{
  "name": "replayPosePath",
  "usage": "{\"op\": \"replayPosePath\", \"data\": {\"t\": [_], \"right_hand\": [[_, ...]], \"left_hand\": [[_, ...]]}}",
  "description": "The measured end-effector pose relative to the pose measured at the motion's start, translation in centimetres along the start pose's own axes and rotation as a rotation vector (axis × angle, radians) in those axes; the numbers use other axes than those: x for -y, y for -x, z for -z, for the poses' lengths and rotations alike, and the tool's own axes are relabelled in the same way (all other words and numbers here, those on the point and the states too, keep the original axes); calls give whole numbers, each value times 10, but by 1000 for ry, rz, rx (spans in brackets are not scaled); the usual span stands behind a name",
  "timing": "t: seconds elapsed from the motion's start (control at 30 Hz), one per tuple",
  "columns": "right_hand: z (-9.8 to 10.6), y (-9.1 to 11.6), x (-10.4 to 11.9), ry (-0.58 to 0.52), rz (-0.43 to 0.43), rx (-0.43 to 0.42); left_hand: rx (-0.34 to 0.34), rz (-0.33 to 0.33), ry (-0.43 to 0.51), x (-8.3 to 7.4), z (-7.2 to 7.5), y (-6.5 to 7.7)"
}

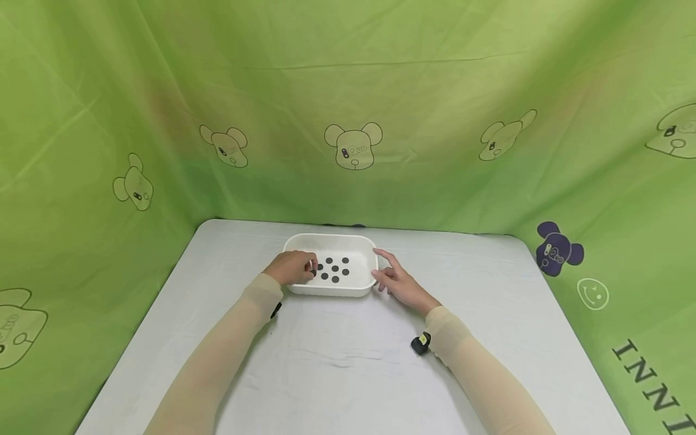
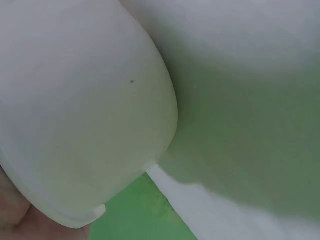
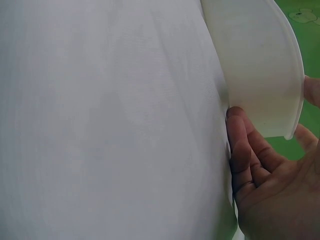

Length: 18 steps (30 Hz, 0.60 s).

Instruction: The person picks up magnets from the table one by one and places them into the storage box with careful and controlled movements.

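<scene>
A white rectangular tray [image 1: 361,290] stands near the back of the table, with several small dark discs [image 1: 335,269] spread over its floor. My left hand [image 1: 290,267] reaches over the tray's left end and pinches one dark disc [image 1: 313,273] between thumb and fingertips. In the left wrist view, the tray's outer wall [image 2: 100,100] hides most of that hand. At the right end, my right hand [image 1: 401,285] touches the rim with thumb and index finger spread. Its other fingers [image 3: 240,150] lie loosely bent beside the outer wall [image 3: 255,65], low by the tabletop.
A white cloth covers the table [image 1: 337,368], with small wrinkles in front of the tray. Green printed fabric [image 1: 353,72] hangs behind the table and along both sides. A small black device [image 1: 421,344] sits at the right wrist.
</scene>
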State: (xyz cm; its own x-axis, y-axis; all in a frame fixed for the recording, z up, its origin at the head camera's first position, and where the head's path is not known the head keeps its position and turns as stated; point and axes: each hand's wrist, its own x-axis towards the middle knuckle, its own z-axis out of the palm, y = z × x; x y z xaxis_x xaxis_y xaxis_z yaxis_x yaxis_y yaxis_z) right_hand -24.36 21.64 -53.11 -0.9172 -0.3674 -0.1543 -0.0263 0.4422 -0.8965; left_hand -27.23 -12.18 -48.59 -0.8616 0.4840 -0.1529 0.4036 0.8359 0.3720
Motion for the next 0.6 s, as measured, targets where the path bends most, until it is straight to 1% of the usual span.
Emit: {"op": "replayPosePath", "data": {"t": [0.3, 0.6], "right_hand": [[0, -1, 0, 6, 2, -2], [0, -3, -2, 20, -1, -11]], "left_hand": [[11, -16, -69, 3, -2, -2], [-3, -34, -75, 4, -3, -4]]}}
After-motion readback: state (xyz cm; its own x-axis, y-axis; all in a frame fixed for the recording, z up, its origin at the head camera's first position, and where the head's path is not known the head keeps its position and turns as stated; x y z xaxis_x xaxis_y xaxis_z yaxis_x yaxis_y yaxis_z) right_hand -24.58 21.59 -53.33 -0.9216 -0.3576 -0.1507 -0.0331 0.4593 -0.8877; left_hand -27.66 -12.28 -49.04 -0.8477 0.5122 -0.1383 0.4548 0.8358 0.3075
